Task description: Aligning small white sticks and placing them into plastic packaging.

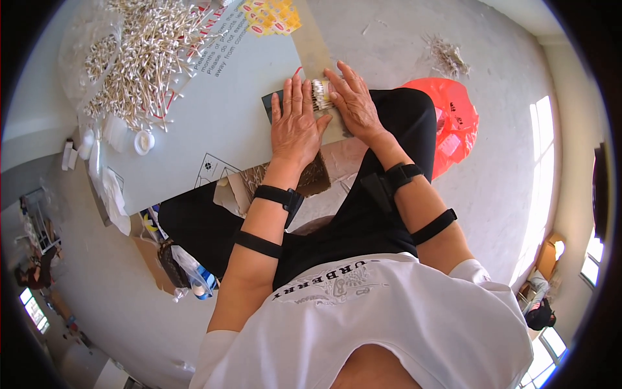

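Observation:
A small row of white-tipped cotton swabs [321, 95] lies between my two hands at the table's right edge. My left hand [295, 123] rests flat with its fingers stretched out over a dark flat piece [267, 107], its fingertips just left of the swabs. On the other side, my right hand [355, 104] has its fingers extended and slightly apart, its inner side against the swabs' right end. Whatever lies under the palms is hidden. At the far left of the table a large loose heap of cotton swabs [146, 65] spills from clear plastic.
A round white tub [144, 142] stands near the heap; a yellow patterned sheet [269, 16] lies at the table's far edge. An open cardboard box [317, 178] sits below the near edge. A red plastic bag [453, 123] and scattered sticks [447, 57] are on the right.

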Demonstrator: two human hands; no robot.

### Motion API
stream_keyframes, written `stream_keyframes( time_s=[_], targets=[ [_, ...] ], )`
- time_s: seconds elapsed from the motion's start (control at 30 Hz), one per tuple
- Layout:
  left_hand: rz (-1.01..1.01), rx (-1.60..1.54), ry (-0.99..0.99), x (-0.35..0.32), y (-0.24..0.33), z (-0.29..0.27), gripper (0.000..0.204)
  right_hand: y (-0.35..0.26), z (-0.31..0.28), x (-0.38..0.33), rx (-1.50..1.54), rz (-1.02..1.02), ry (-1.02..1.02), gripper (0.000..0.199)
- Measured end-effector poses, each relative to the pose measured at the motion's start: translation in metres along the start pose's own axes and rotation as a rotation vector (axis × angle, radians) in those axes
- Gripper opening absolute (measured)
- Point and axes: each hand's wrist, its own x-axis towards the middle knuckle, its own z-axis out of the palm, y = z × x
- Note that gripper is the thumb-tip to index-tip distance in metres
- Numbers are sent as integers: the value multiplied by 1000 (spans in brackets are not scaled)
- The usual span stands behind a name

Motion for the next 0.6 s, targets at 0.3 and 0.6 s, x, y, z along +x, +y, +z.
stream_keyframes(
  time_s=[0.3, 0.6],
  targets=[
    [-195, -802, 449, 20, -4, 11, 51, 12, 8, 13, 1224, 674, 371, 37],
    [-317, -1031, 523, 27, 18, 19, 58, 14, 26, 17, 1226, 585, 386, 30]
  ],
)
